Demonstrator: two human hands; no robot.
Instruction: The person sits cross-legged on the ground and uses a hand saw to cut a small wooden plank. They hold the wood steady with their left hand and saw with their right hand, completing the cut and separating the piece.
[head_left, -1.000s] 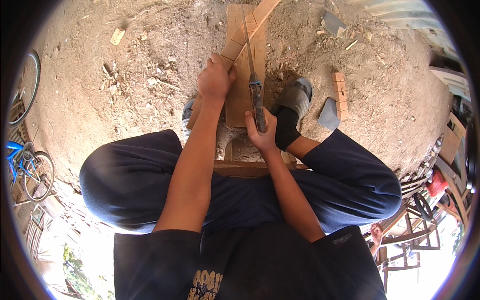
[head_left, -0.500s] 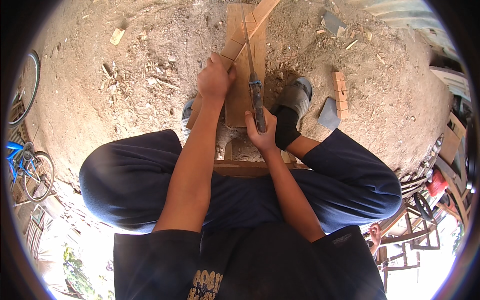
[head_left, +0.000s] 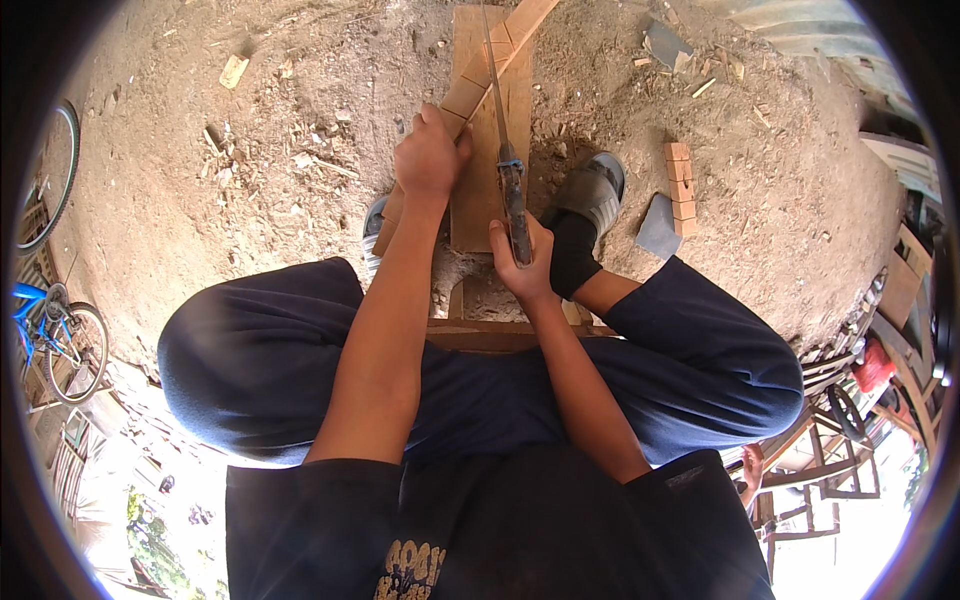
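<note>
My left hand (head_left: 430, 153) is wrapped round a long wooden strip (head_left: 466, 97) that slants up to the right and has several cross cuts or lines along it. The strip lies over a wooden board (head_left: 478, 205) between my feet. In my right hand (head_left: 525, 262) is the dark handle of a handsaw (head_left: 514, 200), with blue wrapping where the blade begins. Its thin blade points away from me and crosses the strip near the top of the view. How deep the teeth sit in the wood cannot be made out.
A notched wood piece (head_left: 680, 185) rests on the dirt beside a grey flat piece (head_left: 659, 228), right of my sandalled foot (head_left: 590, 195). Wood chips litter the ground. A blue bicycle (head_left: 65, 340) stands at far left; wooden frames and another person's hand (head_left: 751, 468) are at lower right.
Both hands, the saw and the strip look almost unmoved. The other person's hand at lower right has shifted slightly.
</note>
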